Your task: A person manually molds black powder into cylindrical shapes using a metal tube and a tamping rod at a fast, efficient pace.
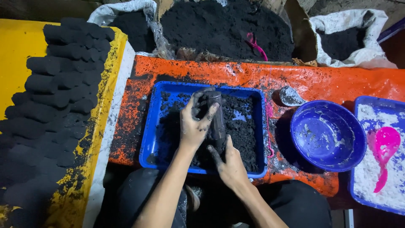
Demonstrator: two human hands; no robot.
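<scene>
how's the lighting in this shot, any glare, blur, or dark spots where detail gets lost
Head view: bright, even light on the orange cover; mild sheen inside the blue bowl; focus sharp on the left hand and right hand; the black cylinders and bottom edge sink into shadow.

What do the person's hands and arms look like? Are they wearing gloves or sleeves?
No gloves and no sleeves show: both forearms are bare. The left hand has black powder smeared thickly over its fingers and knuckles. The right hand is dusted with the same black grime, mostly on the fingers. No rings or watch show.
</scene>
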